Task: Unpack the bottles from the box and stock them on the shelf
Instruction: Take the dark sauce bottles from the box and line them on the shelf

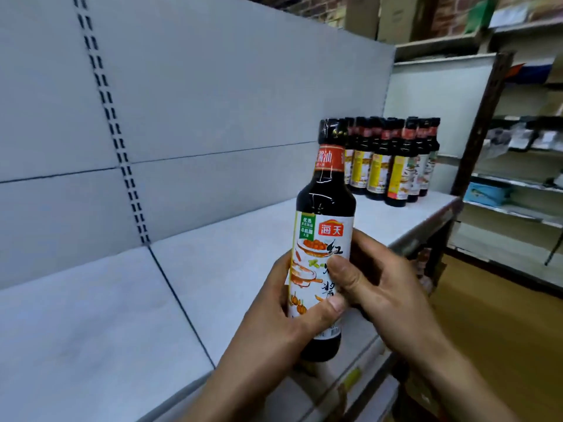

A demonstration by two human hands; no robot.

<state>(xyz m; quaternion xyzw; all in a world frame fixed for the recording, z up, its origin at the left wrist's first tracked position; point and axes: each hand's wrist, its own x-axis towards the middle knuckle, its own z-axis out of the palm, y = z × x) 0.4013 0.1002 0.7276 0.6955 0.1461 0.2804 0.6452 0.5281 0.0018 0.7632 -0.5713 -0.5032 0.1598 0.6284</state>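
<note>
**Item:** soy sauce bottle (323, 226), dark contents, white pictured label (320, 263), black cap (332, 130).

**Location:** held in the air over the front part of the grey shelf (228, 269), not set down on it. It is kept well apart from the stocked bottles (393, 159) grouped at the shelf's far right end.

**Hold:** the lower body is gripped by the left hand (283, 318), with the thumb laid across the foot of the label. The middle of the label is pinched by the right hand (384, 287), thumb in front and fingers behind. The two-handed hold is judged to steady the bottle and square its label before it is placed.

**Orientation:** the long axis is near vertical and leans slightly. The cap is pointed up, the base down toward the shelf's front edge, and the label is turned to the viewer.

**Stocked bottles:** stood upright, caps up, packed close in rows. The shelf is presumably being filled from that end, which leaves the bare stretch beside them for the held bottle.

**Box:** not identified in view.

**Backing:** grey back panel (213, 86) with a slotted upright (112, 123).
</note>
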